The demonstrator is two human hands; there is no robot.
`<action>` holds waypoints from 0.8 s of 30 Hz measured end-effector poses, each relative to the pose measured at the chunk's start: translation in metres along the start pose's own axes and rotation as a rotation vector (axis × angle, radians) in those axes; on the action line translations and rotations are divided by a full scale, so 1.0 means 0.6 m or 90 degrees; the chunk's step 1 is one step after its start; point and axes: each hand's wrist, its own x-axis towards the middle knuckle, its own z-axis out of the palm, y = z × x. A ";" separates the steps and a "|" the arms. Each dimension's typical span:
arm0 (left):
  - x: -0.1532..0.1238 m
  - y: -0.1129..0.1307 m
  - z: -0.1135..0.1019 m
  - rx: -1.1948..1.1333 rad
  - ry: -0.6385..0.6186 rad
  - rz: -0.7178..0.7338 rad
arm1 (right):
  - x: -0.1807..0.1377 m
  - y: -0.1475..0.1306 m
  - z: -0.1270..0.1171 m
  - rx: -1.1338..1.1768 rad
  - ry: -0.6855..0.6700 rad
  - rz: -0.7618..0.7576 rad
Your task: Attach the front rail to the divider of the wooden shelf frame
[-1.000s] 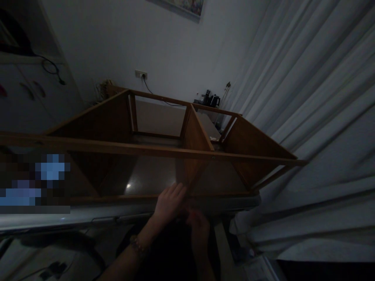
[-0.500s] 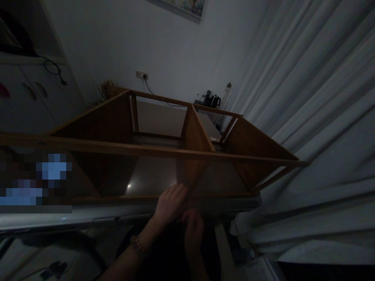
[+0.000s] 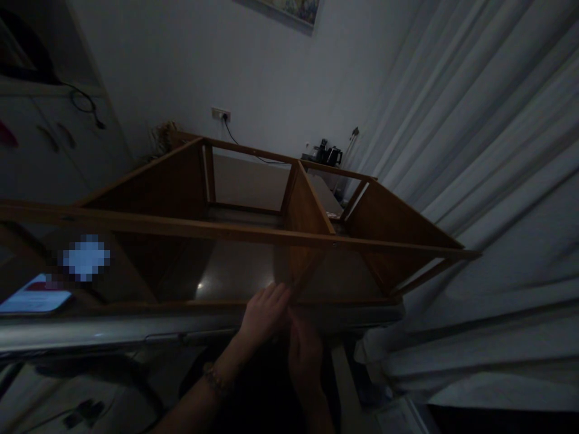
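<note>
A wooden shelf frame lies on its side across a table, its panels standing upright. My left hand, with a beaded bracelet at the wrist, curls over the frame's near lower rail where the middle panel meets it. Just right of it and slightly lower, my right hand is closed, its fingertips pinched together close to the same joint. Dim light and the fingers hide whatever may be in that pinch.
At the left, a phone-like flat thing with a lit surface lies on the table beside a blurred bright patch. White curtains hang along the right. A black kettle stands behind the frame, and a socket is on the wall.
My right hand has risen a little and turned, its fingertips now nearer the rail. My left hand stays at the joint. The frame has not visibly moved.
</note>
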 end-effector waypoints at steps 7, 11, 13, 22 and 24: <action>0.002 0.002 -0.001 -0.008 0.035 -0.002 | -0.009 0.010 0.000 -0.008 0.065 0.029; -0.002 0.001 0.007 -0.001 0.039 -0.006 | -0.008 0.003 0.001 0.039 0.060 0.013; -0.005 -0.001 0.011 -0.002 0.030 -0.006 | -0.003 0.001 -0.004 0.023 0.028 -0.024; -0.006 -0.002 0.012 0.005 0.029 -0.002 | 0.008 -0.014 -0.018 -0.074 -0.022 -0.082; -0.004 -0.001 0.010 0.002 0.024 -0.006 | 0.010 -0.020 -0.016 -0.036 0.000 -0.047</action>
